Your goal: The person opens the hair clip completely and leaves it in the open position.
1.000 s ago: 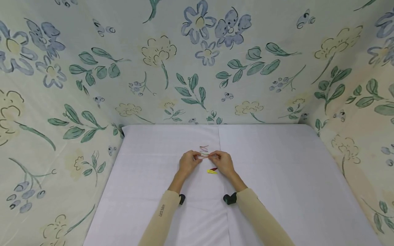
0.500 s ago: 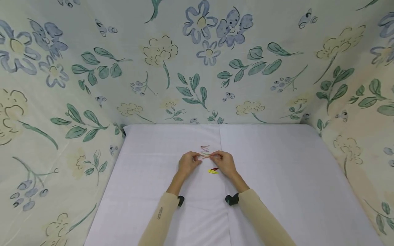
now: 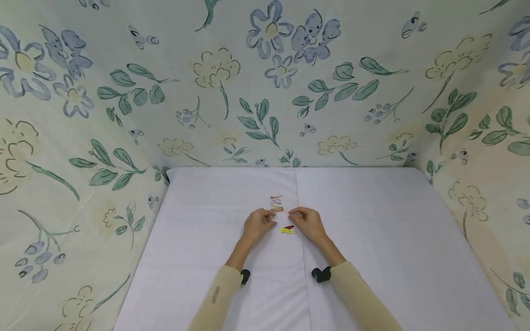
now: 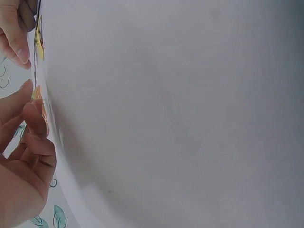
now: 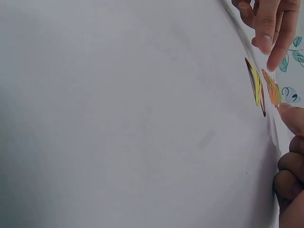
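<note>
Snap hair clips lie in a column on the white cloth in the head view. Nearest the hands is an orange hair clip (image 3: 277, 209), with thinner pinkish clips (image 3: 276, 197) stacked beyond it. My left hand (image 3: 258, 224) has its fingertips right at the orange clip's left end, thumb and forefinger apart. Just off its right end is my right hand (image 3: 308, 224), fingers loosely bent and holding nothing. Between the wrists and the column lie a yellow hair clip (image 3: 286, 231) and a dark red one (image 3: 290, 227) partly behind it. The right wrist view shows the orange clip (image 5: 272, 88) between both hands.
The white cloth (image 3: 364, 239) covers a wide table with a seam running down its middle. Flower-printed fabric (image 3: 265, 92) rises behind the far edge and along both sides. Dark wrist cameras (image 3: 320, 275) sit at both cuffs.
Both hands have let go of the orange clip, which now lies flat and closed-looking in the column. The right hand has drawn back to the right, the left slightly toward the body.
</note>
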A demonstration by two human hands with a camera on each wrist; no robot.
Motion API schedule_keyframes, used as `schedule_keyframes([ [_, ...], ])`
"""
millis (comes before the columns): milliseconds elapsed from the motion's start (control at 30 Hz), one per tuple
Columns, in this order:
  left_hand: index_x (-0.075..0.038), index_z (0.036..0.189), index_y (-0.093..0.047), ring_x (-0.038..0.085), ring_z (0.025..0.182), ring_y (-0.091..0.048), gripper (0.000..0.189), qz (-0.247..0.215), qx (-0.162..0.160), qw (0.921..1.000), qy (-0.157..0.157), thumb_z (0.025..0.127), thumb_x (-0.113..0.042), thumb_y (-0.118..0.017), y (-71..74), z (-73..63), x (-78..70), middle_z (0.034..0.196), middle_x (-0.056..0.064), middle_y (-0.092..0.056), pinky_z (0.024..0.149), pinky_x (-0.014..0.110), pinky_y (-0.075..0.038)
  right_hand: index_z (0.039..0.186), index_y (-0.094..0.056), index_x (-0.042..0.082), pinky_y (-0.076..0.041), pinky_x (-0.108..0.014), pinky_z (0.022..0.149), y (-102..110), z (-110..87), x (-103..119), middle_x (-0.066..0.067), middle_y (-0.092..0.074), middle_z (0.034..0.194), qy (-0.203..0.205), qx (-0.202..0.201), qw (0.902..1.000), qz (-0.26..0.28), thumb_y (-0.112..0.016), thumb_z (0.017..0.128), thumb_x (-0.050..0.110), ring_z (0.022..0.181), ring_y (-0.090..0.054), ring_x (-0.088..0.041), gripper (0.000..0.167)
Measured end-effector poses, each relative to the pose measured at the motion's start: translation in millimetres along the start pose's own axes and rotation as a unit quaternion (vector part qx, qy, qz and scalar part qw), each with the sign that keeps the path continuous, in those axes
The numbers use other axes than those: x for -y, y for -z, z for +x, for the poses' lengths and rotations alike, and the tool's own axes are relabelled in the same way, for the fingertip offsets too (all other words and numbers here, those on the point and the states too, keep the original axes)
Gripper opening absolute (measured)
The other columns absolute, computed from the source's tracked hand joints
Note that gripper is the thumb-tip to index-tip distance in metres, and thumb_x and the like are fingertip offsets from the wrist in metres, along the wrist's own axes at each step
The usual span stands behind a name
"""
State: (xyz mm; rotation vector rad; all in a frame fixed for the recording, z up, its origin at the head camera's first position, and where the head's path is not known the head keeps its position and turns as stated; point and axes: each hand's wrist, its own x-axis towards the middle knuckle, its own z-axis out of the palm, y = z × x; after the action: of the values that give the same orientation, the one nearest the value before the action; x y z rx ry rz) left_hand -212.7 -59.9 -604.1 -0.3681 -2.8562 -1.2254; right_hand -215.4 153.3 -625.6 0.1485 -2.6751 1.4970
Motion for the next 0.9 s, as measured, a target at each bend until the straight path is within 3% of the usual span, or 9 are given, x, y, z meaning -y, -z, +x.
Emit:
schedule_keyframes([
  [267, -0.008, 0.101, -0.081, 0.002, 0.063, -0.048, 0.021, 0.000, 0.013, 0.9994, -0.031, 0.080, -0.009, -0.087, -7.9, -4.7, -6.7, 0.082, 0.005, -0.072, 0.060, 0.020, -0.042, 0.100, -0.081, 0.010, -0.032, -0.020, 0.054, 5.7, -9.8, -4.1, 0.005, -0.043, 0.059, 0.004, 0.004, 1.0000, 0.005, -0.081, 0.090, 0.014, 0.053, -0.036, -0.002, 0.011],
  [600, -0.011, 0.095, -0.082, 0.002, 0.065, -0.049, 0.016, -0.012, 0.089, 0.9956, -0.028, 0.080, -0.011, -0.088, -12.6, -9.3, -11.1, 0.082, 0.000, -0.069, 0.061, 0.019, -0.041, 0.100, -0.082, 0.010, -0.030, -0.018, 0.052, 10.8, -22.1, -1.7, 0.005, -0.042, 0.060, 0.002, 0.035, 0.9993, 0.013, -0.080, 0.091, 0.013, 0.053, -0.035, -0.001, 0.010],
  [900, -0.012, 0.092, -0.082, 0.001, 0.066, -0.049, 0.015, 0.012, 0.092, 0.9952, -0.031, 0.079, -0.011, -0.089, -15.2, -8.5, -11.7, 0.082, 0.001, -0.070, 0.061, 0.019, -0.041, 0.100, -0.082, 0.014, -0.028, -0.018, 0.051, 11.5, -28.1, -5.8, 0.006, -0.041, 0.057, -0.002, 0.071, 0.9974, 0.004, -0.081, 0.091, 0.018, 0.052, -0.034, -0.003, 0.010],
])
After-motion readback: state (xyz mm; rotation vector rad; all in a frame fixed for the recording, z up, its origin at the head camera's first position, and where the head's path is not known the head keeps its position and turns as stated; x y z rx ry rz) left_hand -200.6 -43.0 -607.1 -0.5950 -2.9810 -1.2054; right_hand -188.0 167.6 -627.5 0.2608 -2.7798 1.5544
